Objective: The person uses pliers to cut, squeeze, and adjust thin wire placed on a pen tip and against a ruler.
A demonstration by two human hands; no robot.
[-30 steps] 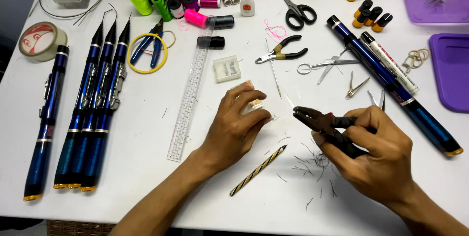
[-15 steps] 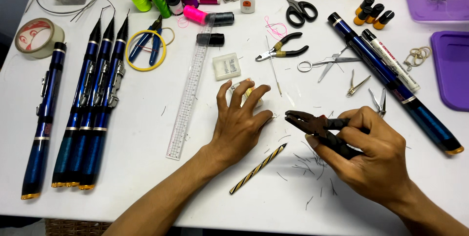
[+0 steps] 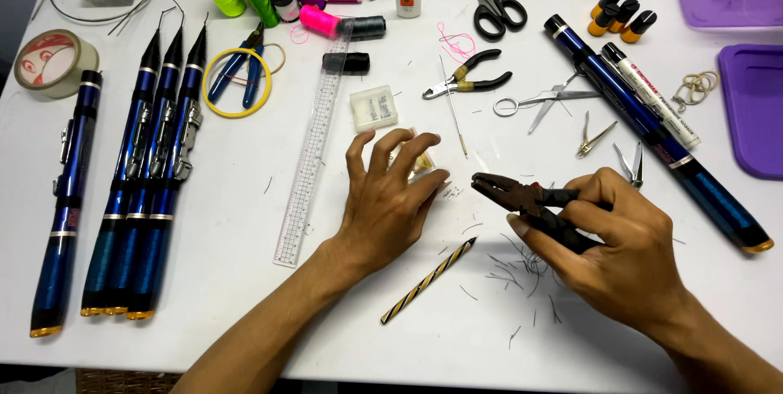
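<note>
The right hand (image 3: 620, 255) has its grip wrapped around dark pliers (image 3: 530, 202), whose nose points left, low over the white worktop (image 3: 245, 280) right of centre. The left hand (image 3: 387, 198) rests at the middle of the worktop with fingers spread and arched over a small clear packet (image 3: 420, 161) holding gold bits; its fingertips touch the packet without pinching it. A striped gold-and-black rod piece (image 3: 428, 280) lies just below the left hand, towards the near edge, and short dark wire clippings (image 3: 514, 267) are scattered under the right hand.

To do this well, I judge the left fingers should pin the packet flat and draw out 1 piece at a time, while the pliers wait close by, so nothing gets lost among the clippings.

Compared with 1 second ago, the left hand has opened from a curled, covering pose into a spread one, and the packet now shows between the fingers. The right hand and pliers have shifted only slightly. The 4 blue rods (image 3: 130, 190) near the left edge and the clear ruler (image 3: 314, 149) are unchanged.
</note>
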